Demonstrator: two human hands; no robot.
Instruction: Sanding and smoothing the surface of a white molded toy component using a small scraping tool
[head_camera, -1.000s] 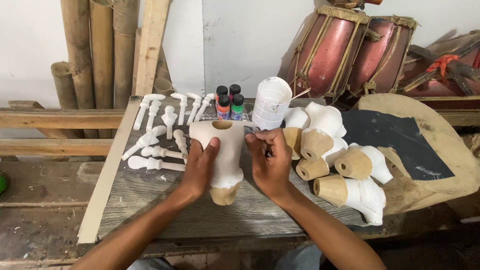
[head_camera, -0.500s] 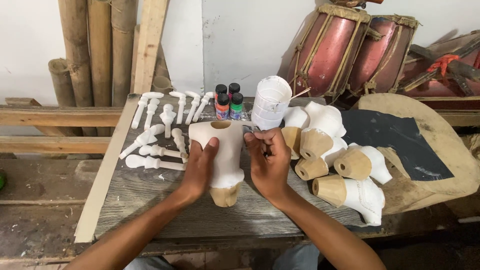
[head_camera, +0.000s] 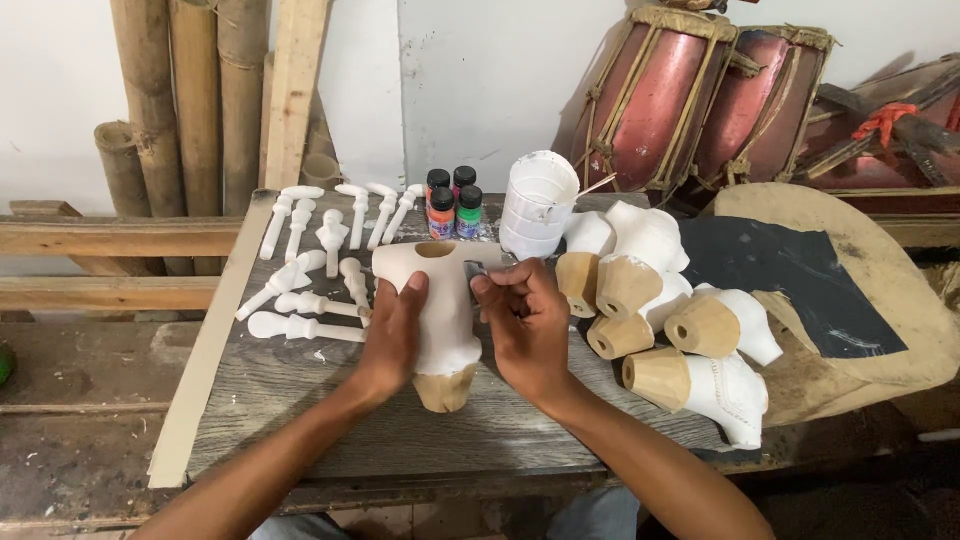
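A white-primed wooden torso piece (head_camera: 443, 300) with a bare wood base stands on the grey plank table (head_camera: 300, 400). My left hand (head_camera: 395, 335) grips its left side. My right hand (head_camera: 525, 320) pinches a small grey piece, likely sandpaper (head_camera: 473, 270), against the torso's right shoulder. Both hands are close together at the table's middle.
Several white wooden limb pieces (head_camera: 310, 270) lie to the left. Small paint bottles (head_camera: 452, 202) and a white plastic cup (head_camera: 538, 205) stand behind. Several more white torsos (head_camera: 680, 330) are piled at the right, beside a dark sheet (head_camera: 790, 280). Red drums (head_camera: 700, 100) and bamboo poles (head_camera: 190, 110) lean behind.
My right hand has shifted slightly along the torso's right shoulder with the small grey piece. My left hand stays in place on the torso.
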